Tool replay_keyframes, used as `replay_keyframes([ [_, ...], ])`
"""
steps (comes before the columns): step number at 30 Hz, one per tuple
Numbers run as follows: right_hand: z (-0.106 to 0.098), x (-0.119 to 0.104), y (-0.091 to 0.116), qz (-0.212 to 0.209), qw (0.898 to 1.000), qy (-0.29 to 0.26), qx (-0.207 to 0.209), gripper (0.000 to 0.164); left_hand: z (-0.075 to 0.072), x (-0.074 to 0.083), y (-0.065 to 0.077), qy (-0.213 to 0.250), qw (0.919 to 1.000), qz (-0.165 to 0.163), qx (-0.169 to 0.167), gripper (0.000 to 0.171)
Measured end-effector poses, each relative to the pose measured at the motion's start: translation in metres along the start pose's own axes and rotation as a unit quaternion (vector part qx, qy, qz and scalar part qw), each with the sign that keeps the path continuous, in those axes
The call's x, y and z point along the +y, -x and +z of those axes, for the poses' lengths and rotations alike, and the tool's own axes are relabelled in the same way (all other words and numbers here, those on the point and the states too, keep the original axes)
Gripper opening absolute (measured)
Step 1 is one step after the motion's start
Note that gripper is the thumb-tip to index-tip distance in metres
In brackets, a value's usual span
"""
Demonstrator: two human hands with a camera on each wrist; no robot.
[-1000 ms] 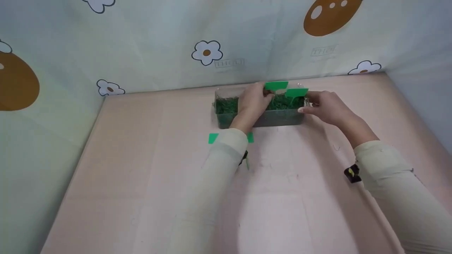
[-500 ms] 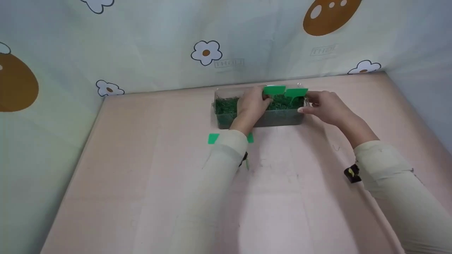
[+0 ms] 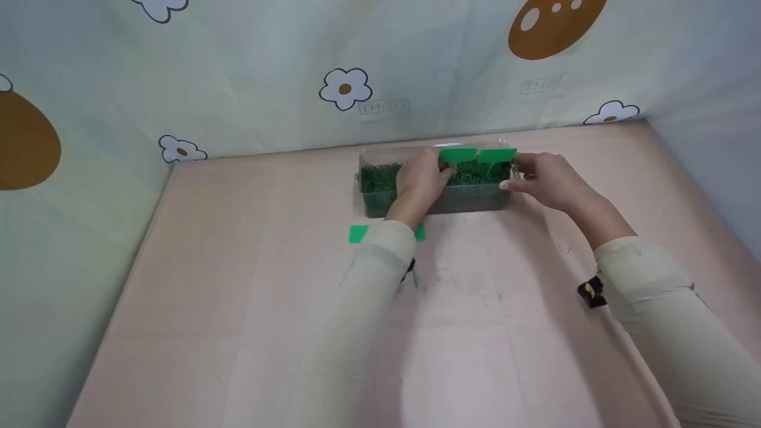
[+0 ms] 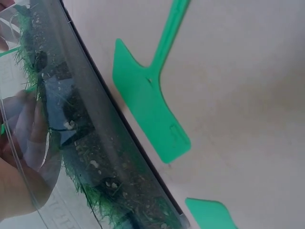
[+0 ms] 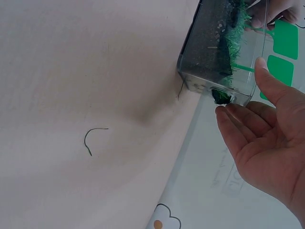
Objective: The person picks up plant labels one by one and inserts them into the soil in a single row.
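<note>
A clear rectangular planter box filled with soil and green grass stands near the back of the table. My left hand reaches over its front wall and pinches the stem of a green plant label, whose lower end is hidden in the grass. Just right of it another green label stands upright in the grass. My right hand holds the box's right end, thumb at the front corner and fingers against the end wall. In the right wrist view both labels' stems go down into the grass.
In front of the box two more green labels lie on the pink table, a left one and a right one, partly covered by my left sleeve. A loose dark strand lies to the right. Patterned cloth hangs behind.
My left hand has moved slightly down, and its label has sunk lower until its top is level with the label on the right. The right hand has stayed at the box's end.
</note>
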State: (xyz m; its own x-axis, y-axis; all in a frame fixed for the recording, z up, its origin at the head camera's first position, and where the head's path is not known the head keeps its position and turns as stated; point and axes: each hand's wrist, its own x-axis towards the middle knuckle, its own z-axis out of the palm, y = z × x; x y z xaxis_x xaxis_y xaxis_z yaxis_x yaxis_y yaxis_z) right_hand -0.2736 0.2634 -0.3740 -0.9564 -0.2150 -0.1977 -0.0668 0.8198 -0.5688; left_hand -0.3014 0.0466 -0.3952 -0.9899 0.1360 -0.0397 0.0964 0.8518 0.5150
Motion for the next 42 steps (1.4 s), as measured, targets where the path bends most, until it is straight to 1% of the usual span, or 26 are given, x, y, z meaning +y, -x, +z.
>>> replay_keyframes([
  [7, -0.0005, 0.0007, 0.0002, 0.001, 1.000, 0.002, 0.002, 0.060, 0.0022, -0.0004, 0.0009, -0.001, 0.9999, -0.004, 0.010, 0.014],
  [13, 0.0005, 0.0010, 0.0010, -0.006, 1.000, 0.003, 0.005, 0.059, 0.0035, 0.0009, 0.0002, -0.018, 0.9998, -0.011, 0.002, 0.016],
  [21, 0.0006, 0.0008, 0.0010, -0.003, 1.000, 0.007, 0.005, 0.059, 0.0031, 0.0014, -0.0007, -0.028, 0.9993, -0.024, 0.002, 0.017],
  [30, 0.0001, -0.0003, 0.0002, 0.001, 1.000, 0.009, 0.004, 0.061, 0.0015, 0.0019, -0.0001, -0.025, 0.9992, -0.032, -0.001, 0.018],
  [37, 0.0019, -0.0003, 0.0006, -0.004, 1.000, 0.008, 0.004, 0.060, 0.0019, -0.0018, 0.0017, 0.003, 0.9998, -0.019, -0.001, 0.016],
  [39, 0.0015, -0.0006, 0.0006, -0.005, 1.000, 0.005, 0.003, 0.059, 0.0012, -0.0024, 0.0019, 0.006, 0.9999, -0.011, 0.001, 0.019],
  [42, 0.0007, -0.0006, 0.0002, -0.009, 1.000, 0.002, 0.003, 0.057, -0.0002, -0.0021, 0.0015, 0.000, 1.0000, -0.002, 0.004, 0.030],
])
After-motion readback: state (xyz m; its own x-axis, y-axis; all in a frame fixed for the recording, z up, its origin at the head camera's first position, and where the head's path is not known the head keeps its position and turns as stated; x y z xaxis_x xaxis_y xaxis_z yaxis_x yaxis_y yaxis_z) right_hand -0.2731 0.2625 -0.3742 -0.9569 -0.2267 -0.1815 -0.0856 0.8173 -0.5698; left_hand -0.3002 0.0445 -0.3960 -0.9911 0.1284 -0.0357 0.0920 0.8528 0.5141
